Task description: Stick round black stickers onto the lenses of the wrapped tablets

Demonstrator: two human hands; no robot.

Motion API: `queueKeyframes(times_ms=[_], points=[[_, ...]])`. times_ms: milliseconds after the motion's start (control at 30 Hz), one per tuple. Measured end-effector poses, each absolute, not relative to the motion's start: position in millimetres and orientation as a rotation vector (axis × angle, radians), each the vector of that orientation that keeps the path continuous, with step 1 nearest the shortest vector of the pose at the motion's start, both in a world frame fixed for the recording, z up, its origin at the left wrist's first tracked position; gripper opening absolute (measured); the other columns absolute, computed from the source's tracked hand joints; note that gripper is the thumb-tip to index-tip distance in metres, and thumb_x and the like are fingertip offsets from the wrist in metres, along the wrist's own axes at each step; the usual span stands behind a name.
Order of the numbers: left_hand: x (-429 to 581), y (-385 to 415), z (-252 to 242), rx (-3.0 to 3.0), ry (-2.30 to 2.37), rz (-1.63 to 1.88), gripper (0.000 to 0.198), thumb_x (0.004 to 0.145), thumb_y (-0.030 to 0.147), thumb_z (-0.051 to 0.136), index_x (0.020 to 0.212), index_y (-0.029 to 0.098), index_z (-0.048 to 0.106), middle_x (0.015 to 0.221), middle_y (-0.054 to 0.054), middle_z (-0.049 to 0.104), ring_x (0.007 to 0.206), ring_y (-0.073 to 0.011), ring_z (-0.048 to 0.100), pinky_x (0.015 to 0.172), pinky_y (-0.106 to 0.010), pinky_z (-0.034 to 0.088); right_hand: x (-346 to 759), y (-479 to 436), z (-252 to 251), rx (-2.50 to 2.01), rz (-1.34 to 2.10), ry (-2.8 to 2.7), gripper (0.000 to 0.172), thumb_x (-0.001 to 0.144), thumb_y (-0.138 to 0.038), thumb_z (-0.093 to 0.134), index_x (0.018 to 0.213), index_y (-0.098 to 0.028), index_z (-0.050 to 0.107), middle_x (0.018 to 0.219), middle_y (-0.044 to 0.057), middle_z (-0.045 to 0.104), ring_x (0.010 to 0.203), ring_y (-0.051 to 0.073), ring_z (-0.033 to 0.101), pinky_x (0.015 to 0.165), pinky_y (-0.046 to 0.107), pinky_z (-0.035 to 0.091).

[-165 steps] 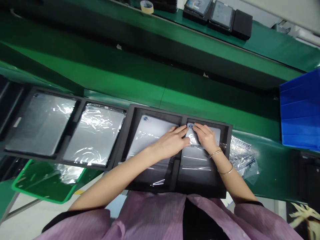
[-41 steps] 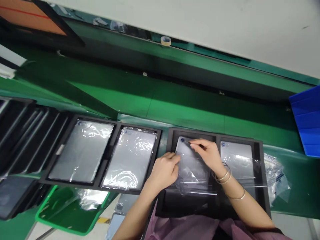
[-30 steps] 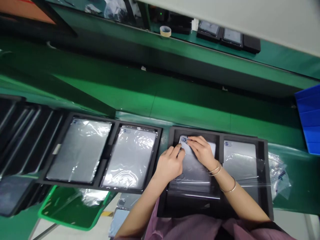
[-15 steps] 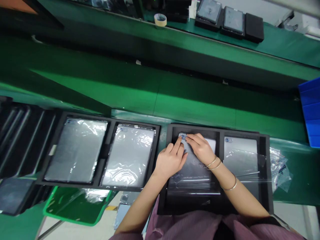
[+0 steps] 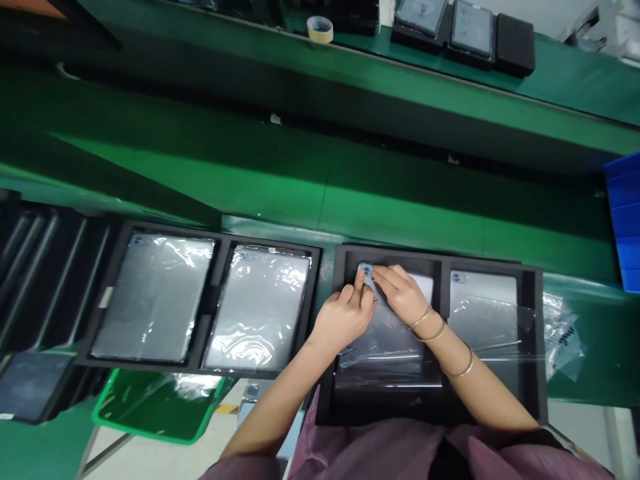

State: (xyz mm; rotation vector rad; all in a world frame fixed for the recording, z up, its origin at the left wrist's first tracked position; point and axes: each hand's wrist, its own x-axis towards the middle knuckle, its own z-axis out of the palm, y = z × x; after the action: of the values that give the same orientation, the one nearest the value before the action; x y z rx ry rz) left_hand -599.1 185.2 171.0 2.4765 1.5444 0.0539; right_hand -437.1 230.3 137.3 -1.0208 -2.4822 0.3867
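A silver tablet (image 5: 395, 340) lies back up in the left bay of a black foam tray (image 5: 531, 400), under clear film. My left hand (image 5: 345, 315) rests over its left side. The index finger reaches up to the camera module (image 5: 367, 271) while the other fingers curl in; what they hold, if anything, is hidden. My right hand (image 5: 401, 293) has its fingers pressed together at the module's right edge, and anything pinched there is too small to name. Beside it, a second silver tablet (image 5: 484, 320) sits in the right bay, partly covered by loose clear film (image 5: 505, 327).
Left stands another foam tray (image 5: 205, 333) with two film-covered tablets. A green basket (image 5: 150, 437) sits below it, stacked black trays (image 5: 45, 267) at far left. Clear bags (image 5: 563, 340) lie right; a blue bin (image 5: 625, 220) stands beyond. A tape roll (image 5: 320, 30) rests on the shelf.
My left hand's fingers have curled in more, and its thumb, which stuck out to the right, is now tucked. The right hand stays at the camera module. The view has shifted slightly.
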Motion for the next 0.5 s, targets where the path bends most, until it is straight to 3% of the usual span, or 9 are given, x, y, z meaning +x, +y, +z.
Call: queueKeyframes(times_ms=[167, 367, 500], points=[[-599.2, 184.0, 170.4, 2.424, 1.552, 0.095, 0.033, 0.094, 0.025, 0.034, 0.103, 0.011, 0.062, 0.130, -0.019, 0.054, 0.079, -0.0245, 0.063, 0.060, -0.035, 0.050, -430.7, 225.1, 140.3, -1.124, 0.482, -2.247, 0.027, 0.090, -0.014, 0.044, 0.107, -0.016, 0.065, 0.098, 0.011, 0.065, 0.088, 0.020, 0.057, 0.079, 0.038, 0.052], [-599.3, 183.6, 169.6, 2.399, 1.598, 0.107, 0.039, 0.094, 0.026, 0.034, 0.126, 0.014, 0.054, 0.135, -0.017, 0.051, 0.083, -0.0239, 0.064, 0.064, -0.035, 0.052, -423.5, 210.4, 146.1, -1.157, 0.475, -2.344, 0.037, 0.085, -0.007, 0.040, 0.114, -0.015, 0.062, 0.096, 0.012, 0.058, 0.085, 0.022, 0.052, 0.077, 0.040, 0.050], [-598.1, 184.5, 171.4, 2.364, 1.607, 0.084, 0.041, 0.094, 0.026, 0.035, 0.129, 0.016, 0.052, 0.134, -0.016, 0.052, 0.087, -0.0253, 0.064, 0.065, -0.036, 0.052, -427.6, 208.0, 145.8, -1.188, 0.412, -2.437, 0.037, 0.088, -0.009, 0.039, 0.118, -0.014, 0.060, 0.096, 0.013, 0.057, 0.086, 0.023, 0.050, 0.078, 0.041, 0.049]])
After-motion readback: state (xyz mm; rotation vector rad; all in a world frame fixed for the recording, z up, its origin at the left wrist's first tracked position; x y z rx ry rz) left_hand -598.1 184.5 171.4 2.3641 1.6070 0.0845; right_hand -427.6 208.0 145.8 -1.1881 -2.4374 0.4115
